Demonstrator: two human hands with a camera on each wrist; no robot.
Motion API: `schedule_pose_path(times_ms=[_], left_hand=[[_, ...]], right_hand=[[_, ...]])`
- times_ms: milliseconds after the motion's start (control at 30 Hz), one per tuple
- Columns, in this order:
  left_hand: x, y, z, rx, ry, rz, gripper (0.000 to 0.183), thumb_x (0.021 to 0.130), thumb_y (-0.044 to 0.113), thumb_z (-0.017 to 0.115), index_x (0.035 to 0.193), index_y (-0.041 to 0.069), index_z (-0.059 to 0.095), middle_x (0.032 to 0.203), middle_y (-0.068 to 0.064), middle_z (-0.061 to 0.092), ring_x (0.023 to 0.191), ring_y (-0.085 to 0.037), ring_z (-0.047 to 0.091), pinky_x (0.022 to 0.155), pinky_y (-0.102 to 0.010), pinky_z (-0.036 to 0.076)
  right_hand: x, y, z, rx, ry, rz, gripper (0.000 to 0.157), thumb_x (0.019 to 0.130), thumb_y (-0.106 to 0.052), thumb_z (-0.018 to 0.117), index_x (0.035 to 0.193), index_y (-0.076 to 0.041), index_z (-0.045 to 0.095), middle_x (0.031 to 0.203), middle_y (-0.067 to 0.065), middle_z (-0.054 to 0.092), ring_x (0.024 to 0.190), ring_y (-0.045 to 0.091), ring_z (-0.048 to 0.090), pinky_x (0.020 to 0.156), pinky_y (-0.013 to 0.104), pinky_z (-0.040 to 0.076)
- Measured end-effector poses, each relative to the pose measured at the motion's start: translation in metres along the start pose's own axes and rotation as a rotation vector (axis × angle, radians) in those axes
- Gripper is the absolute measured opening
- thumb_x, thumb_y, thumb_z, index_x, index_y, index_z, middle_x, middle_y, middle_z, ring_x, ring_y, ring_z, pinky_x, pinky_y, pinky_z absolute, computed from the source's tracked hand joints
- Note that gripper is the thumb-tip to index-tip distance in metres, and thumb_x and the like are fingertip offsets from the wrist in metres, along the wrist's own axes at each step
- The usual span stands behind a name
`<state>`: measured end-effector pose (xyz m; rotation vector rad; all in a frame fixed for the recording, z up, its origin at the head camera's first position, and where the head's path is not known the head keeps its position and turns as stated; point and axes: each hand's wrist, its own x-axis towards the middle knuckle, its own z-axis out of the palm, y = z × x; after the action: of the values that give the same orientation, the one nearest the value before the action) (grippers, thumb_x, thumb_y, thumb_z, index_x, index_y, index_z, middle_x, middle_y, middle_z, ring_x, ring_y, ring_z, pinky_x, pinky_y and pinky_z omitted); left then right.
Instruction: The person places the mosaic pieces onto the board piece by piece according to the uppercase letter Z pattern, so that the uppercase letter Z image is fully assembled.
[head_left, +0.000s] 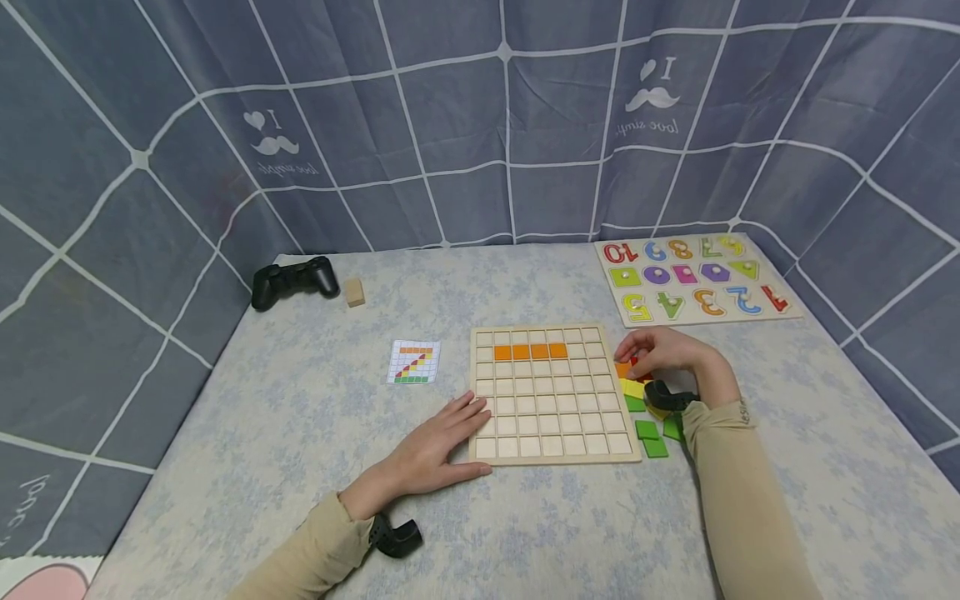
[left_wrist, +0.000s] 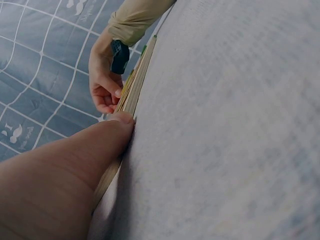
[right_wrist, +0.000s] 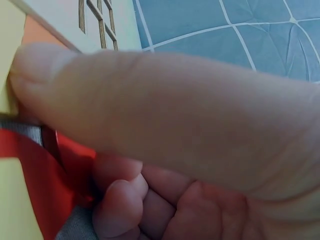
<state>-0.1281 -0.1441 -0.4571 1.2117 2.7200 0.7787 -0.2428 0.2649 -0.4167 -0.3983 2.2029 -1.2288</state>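
Note:
A wooden grid board (head_left: pixel 525 407) lies flat on the table, with several orange tiles (head_left: pixel 531 352) in a row near its far edge. My left hand (head_left: pixel 438 446) rests at the board's left side, fingers over its rim and thumb (left_wrist: pixel 117 127) along the near edge. At the right side, my right hand (head_left: pixel 663 350) reaches over a loose pile of tiles, its fingers bent. Its thumb (right_wrist: pixel 125 95) touches around an orange tile (head_left: pixel 622 369), next to yellow tiles (head_left: pixel 633 388) and red ones (right_wrist: pixel 37 180). The index fingertip is hidden behind the thumb in the right wrist view.
Green tiles (head_left: pixel 655 448) lie scattered nearer me by the board's right edge. A printed pattern card (head_left: pixel 414 362) sits left of the board. Farther back are a black game controller (head_left: pixel 295 282), a small wooden block (head_left: pixel 354 292) and a number puzzle board (head_left: pixel 693 279).

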Motion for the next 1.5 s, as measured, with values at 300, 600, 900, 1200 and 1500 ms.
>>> schedule_pose_path(times_ms=[300, 600, 900, 1200, 1500], left_hand=[[0.0, -0.001, 0.0, 0.004, -0.004, -0.012, 0.075, 0.088, 0.051, 0.059, 0.145, 0.007, 0.036, 0.153, -0.006, 0.027, 0.142, -0.02, 0.013, 0.115, -0.038, 0.021], [0.0, 0.0, 0.0, -0.004, -0.006, -0.005, 0.076, 0.089, 0.053, 0.057, 0.145, 0.007, 0.036, 0.153, -0.006, 0.026, 0.142, -0.02, 0.013, 0.115, -0.035, 0.019], [0.0, -0.001, 0.0, 0.001, -0.001, 0.0, 0.076, 0.089, 0.053, 0.057, 0.145, 0.006, 0.036, 0.152, -0.007, 0.027, 0.142, -0.021, 0.014, 0.115, -0.036, 0.02], [0.0, 0.0, 0.0, -0.001, -0.001, -0.002, 0.075, 0.089, 0.051, 0.058, 0.145, 0.006, 0.037, 0.152, -0.007, 0.027, 0.142, -0.021, 0.015, 0.116, -0.034, 0.018], [0.001, 0.0, 0.0, -0.003, 0.004, 0.006, 0.074, 0.089, 0.05, 0.059, 0.144, 0.006, 0.037, 0.152, -0.007, 0.027, 0.142, -0.021, 0.015, 0.116, -0.033, 0.017]], right_hand=[[0.002, -0.004, 0.001, -0.051, 0.003, -0.012, 0.028, 0.078, 0.0, 0.07, 0.101, 0.008, 0.057, 0.077, 0.007, 0.057, 0.063, 0.016, 0.049, 0.059, 0.026, 0.047], [0.0, -0.004, -0.002, -0.05, 0.007, 0.004, 0.024, 0.081, -0.006, 0.071, 0.096, 0.006, 0.057, 0.078, 0.008, 0.06, 0.066, 0.018, 0.057, 0.062, 0.026, 0.051], [0.0, -0.025, 0.002, -0.185, 0.26, -0.079, 0.021, 0.086, -0.012, 0.067, 0.102, 0.001, 0.066, 0.089, 0.008, 0.067, 0.075, 0.022, 0.057, 0.069, 0.031, 0.049], [0.029, -0.039, 0.026, -0.278, 0.334, -0.188, 0.019, 0.091, -0.012, 0.062, 0.105, -0.002, 0.07, 0.102, 0.013, 0.067, 0.09, 0.026, 0.06, 0.081, 0.04, 0.051], [0.044, -0.033, 0.04, -0.319, 0.319, -0.154, 0.018, 0.091, -0.01, 0.061, 0.105, -0.003, 0.07, 0.099, 0.01, 0.068, 0.09, 0.026, 0.06, 0.081, 0.042, 0.05]])
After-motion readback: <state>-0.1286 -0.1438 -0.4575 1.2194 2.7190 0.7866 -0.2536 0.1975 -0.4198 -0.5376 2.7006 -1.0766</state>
